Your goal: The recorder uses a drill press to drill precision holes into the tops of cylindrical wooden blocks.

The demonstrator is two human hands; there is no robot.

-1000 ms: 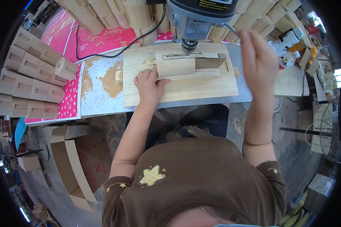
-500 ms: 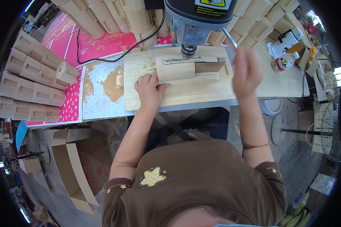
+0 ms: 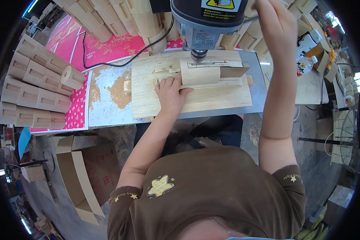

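Observation:
A pale wooden cylinder [image 3: 201, 77] with a slot along its top lies in a wooden jig on a flat board [image 3: 212, 99]. My left hand [image 3: 171, 90] is closed against its left end, thumb toward me and fingers behind. Over the slot stands the chuck [image 3: 198, 55] of a drill press [image 3: 206, 20]; whether its bit touches the wood cannot be seen. My right hand [image 3: 277, 22] is raised at the upper right, its fingers curled at the drill press lever [image 3: 250, 19], which is partly hidden behind the hand.
Slotted wooden cylinders [image 3: 36, 98] are stacked at the left, more behind the drill press. A black cable [image 3: 120, 64] crosses the pink sheet. Sawdust [image 3: 118, 92] lies beside the board. A plastic bottle [image 3: 305, 66] stands at the right; a cardboard box [image 3: 78, 176] is on the floor.
The wooden cylinder and my left hand have shifted right along the board, so the chuck is over a part of the slot further left. My right hand has risen up and away with the lever.

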